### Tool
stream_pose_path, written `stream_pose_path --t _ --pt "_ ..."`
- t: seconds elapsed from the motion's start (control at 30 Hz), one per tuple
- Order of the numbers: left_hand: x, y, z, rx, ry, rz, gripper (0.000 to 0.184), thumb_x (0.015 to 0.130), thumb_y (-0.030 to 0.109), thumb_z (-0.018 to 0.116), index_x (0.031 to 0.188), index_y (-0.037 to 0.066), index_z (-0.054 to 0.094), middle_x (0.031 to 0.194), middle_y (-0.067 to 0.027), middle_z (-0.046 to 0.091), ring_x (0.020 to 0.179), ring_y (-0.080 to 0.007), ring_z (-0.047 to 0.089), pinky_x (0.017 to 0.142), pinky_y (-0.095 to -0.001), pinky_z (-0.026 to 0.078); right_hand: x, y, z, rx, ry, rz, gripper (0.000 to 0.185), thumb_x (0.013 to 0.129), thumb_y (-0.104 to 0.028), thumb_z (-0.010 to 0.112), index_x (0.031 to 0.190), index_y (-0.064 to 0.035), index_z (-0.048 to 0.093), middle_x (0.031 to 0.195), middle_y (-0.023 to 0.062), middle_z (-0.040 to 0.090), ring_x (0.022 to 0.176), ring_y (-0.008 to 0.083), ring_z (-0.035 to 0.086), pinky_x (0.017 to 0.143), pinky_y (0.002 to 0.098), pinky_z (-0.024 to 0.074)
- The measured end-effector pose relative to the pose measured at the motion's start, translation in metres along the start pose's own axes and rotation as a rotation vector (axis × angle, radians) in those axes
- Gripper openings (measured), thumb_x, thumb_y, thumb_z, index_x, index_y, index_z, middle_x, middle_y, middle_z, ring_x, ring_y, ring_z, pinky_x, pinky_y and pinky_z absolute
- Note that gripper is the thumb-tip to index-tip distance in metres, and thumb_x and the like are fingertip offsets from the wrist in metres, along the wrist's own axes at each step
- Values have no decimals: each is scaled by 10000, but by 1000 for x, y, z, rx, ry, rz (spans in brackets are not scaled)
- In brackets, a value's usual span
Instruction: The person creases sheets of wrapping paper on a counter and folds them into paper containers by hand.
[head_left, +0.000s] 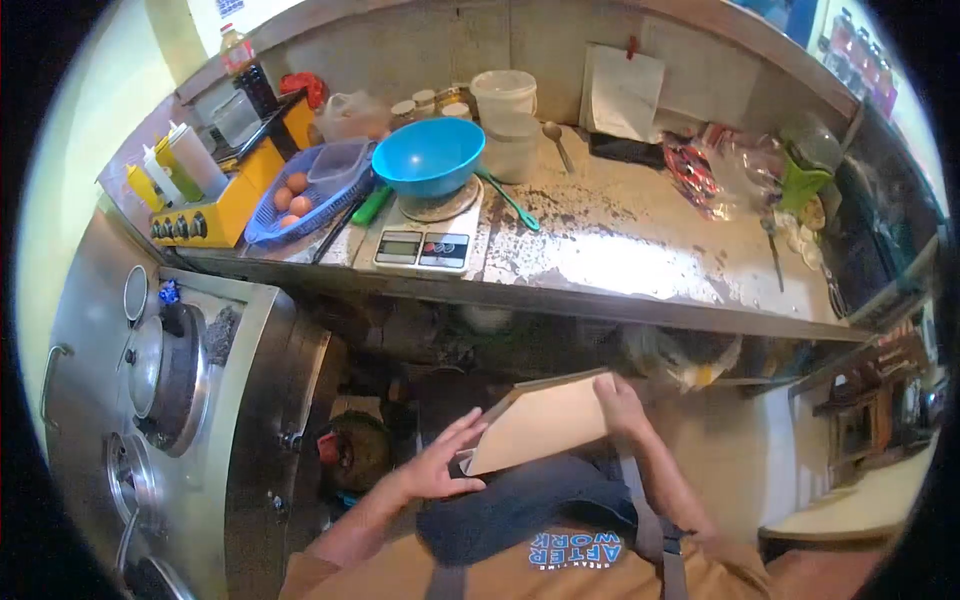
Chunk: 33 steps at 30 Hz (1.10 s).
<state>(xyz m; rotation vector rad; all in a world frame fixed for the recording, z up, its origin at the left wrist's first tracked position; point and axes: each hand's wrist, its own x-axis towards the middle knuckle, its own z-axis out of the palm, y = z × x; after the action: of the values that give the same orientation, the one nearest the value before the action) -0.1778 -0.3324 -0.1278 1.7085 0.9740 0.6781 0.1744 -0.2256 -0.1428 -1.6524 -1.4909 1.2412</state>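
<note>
Near my waist I hold a light tan cardboard box [545, 425], tilted, with a slanted front edge and a dark gap along its top. My left hand [445, 460] grips its left end, fingers over the upper corner and thumb low at the lower corner. Round the right upper corner my right hand [622, 405] is closed, its fingertips partly hidden behind the box. A dark apron [520, 510] lies just under the box.
On the counter stand a blue bowl [428, 155] on a white kitchen scale [425, 245], a blue basket [310, 205] with several eggs, a white bucket [505, 100] and a green spoon [510, 200]. A steel stove [250, 345] with pots is at left.
</note>
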Motion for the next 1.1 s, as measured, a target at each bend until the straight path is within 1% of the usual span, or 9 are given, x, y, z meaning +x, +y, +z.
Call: stream_pose_path --t 0.1,0.27,0.37,0.53,0.67,0.7,0.83,0.93,1.1 --pt "-14 33 -24 777 -61 55 687 737 257 785 1356 67 558 1540 -153 362 1495 -379 233 1204 -538 222 12 2 27 152 -86 128 613 955 -509 603 1253 26 589 1155 159 674 1049 243 624 932 355 484" --pt "-35 18 -28 1174 -146 238 509 784 190 622 1281 80 604 1340 -104 573 1424 -309 386 1210 -532 204 30 -46 70 173 -332 113 831 901 -547 665 1451 27 424 1378 230 558 1276 299 533 1064 380 421" --pt "-45 24 -33 1271 -131 69 483 788 177 639 1259 73 619 1212 -82 651 1280 -261 537 1194 -536 236 51 -37 85 -69 -266 -265 913 873 -529 700 1496 27 331 1484 266 437 1352 343 472 1097 399 406" --pt "-46 43 -13 1190 -51 -228 489 785 138 671 1270 95 622 1100 -78 690 1028 -236 661 1142 -560 305 6 -100 87 -491 -530 -762 1000 733 -230 863 1548 -264 285 1621 161 218 1269 415 538 1013 465 514" --pt "-29 52 -1 881 -99 -310 538 777 114 682 1308 104 601 1103 -130 687 1014 -304 666 1087 -497 395 12 -65 111 -677 -706 -773 497 790 -323 805 1237 -188 635 1353 130 568 1058 352 645 857 450 550" --pt "-27 52 -3 777 -83 -329 549 778 113 684 1318 99 593 1105 -142 688 1030 -321 660 1067 -474 420 9 -67 103 -591 -609 -788 330 805 -384 768 1020 -141 704 1071 138 685 956 374 656 783 480 533" --pt "-41 9 -9 466 -20 -352 532 825 124 667 1344 62 572 1193 -183 657 1095 -396 623 982 -406 495 20 -27 93 -484 -427 -722 406 840 -456 738 992 -79 722 972 166 709 953 352 672 792 441 537" --pt "-45 -40 -8 234 -17 -611 560 859 169 688 1385 64 527 1225 -215 629 1112 -405 611 981 -433 488 32 1 103 -229 -515 -238 405 858 -440 745 1000 -61 719 965 176 710 912 346 686 778 416 534" --pt "-33 -84 16 448 505 -487 720 836 292 753 1452 88 440 1265 -249 570 1185 -415 560 977 -457 485 63 73 149 -148 -425 138 655 778 -401 837 1203 52 629 1014 165 715 960 259 694 842 357 538"
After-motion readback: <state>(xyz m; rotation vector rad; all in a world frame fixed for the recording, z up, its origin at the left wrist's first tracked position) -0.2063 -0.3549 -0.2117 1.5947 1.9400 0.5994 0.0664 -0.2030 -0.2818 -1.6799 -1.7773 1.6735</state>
